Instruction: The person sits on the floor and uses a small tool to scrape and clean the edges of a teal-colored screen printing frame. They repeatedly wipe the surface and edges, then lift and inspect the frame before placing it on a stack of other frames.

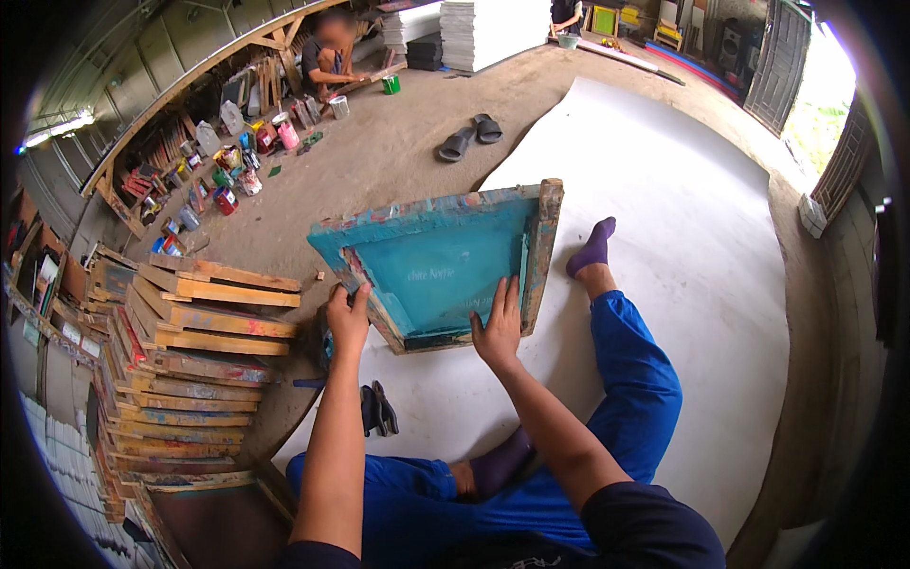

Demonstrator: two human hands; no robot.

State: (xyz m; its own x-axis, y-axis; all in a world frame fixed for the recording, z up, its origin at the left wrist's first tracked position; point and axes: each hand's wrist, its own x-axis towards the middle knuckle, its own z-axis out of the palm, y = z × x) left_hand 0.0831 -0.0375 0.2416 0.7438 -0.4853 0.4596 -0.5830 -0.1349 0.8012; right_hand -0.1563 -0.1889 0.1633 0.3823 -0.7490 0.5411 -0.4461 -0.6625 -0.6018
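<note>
1. The left hand point(348, 320) pinches the screen frame's point(547, 232) left edge over the white sheet point(687, 218); a slack hold could tip it.
2. The right hand point(499, 334) lies flat against the mesh point(431, 251), gripping nothing; I'd fear hard pressure tearing it.
3. Stacked frames point(204, 391) crowd the left; rightward, past a socked foot point(591, 248), there's room.

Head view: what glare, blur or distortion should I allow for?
Head view, centre: the wood-framed printing screen is lit without harsh glare; head view, upper right: the doorway is washed out; head view, rim: black vignetting, the right wall bends; head view, back: the co-worker's head is blurred.
</note>
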